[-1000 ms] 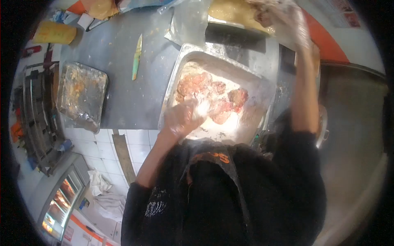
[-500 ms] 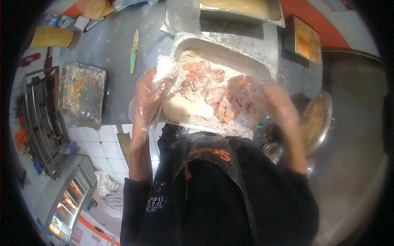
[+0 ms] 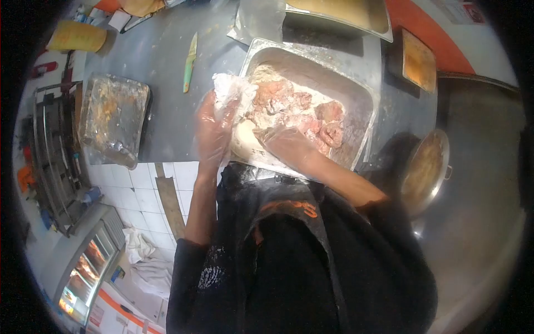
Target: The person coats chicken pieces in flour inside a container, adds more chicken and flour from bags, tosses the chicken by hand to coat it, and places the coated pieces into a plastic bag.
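Observation:
A deep metal pan (image 3: 356, 94) holds pale flour (image 3: 247, 142) and several raw meat pieces (image 3: 331, 133) partly coated in it, probably chicken. My left hand (image 3: 216, 125), in a clear plastic glove, grips the pan's left rim; its fingertips are caked with white flour. Reaching in over the near rim, my right hand (image 3: 285, 143) lies low in the flour beside the meat. Its gloved fingers are stretched toward the left, and their tips are partly hidden in the flour.
Beyond the pan stands a container of tan batter-like contents (image 3: 339, 6). A green-handled knife (image 3: 189, 67) and a dirty tray (image 3: 114, 119) lie to the left. At right are an orange-brown filled tray (image 3: 418, 60) and a large round pan (image 3: 427, 172).
My right hand has swung from the pan's right side, where it was blurred, leftward and down into the flour. My left hand stays at the left rim. The view has shifted slightly.

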A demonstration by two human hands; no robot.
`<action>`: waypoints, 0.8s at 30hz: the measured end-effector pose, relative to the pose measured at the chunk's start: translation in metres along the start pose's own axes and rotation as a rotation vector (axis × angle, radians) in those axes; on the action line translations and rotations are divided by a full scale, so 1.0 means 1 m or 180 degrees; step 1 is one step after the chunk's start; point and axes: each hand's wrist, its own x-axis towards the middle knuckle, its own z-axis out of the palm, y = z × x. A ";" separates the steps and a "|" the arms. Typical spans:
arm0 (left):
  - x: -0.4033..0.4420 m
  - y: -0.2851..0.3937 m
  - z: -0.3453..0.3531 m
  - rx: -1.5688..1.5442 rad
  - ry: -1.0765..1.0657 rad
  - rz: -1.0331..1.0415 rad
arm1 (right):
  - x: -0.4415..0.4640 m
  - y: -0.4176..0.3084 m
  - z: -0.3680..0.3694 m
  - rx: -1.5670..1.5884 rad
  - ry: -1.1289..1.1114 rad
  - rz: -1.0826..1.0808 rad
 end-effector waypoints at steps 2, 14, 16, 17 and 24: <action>-0.004 -0.001 0.005 0.0872 0.0362 0.0013 | -0.003 0.005 0.010 0.0050 0.0171 0.0002; -0.002 0.002 0.006 -0.1278 0.0136 -0.0400 | -0.043 0.035 -0.068 0.2093 -0.0030 0.1603; -0.003 -0.005 0.009 -0.1363 0.0219 -0.0449 | -0.034 0.058 -0.057 0.1623 0.0517 0.1554; -0.005 -0.009 0.008 -0.1425 0.0283 -0.0506 | -0.019 0.081 -0.027 0.1141 0.0780 0.1324; -0.008 -0.039 0.003 -0.0443 0.0610 -0.0356 | 0.040 0.087 -0.019 0.1296 -0.0285 0.1390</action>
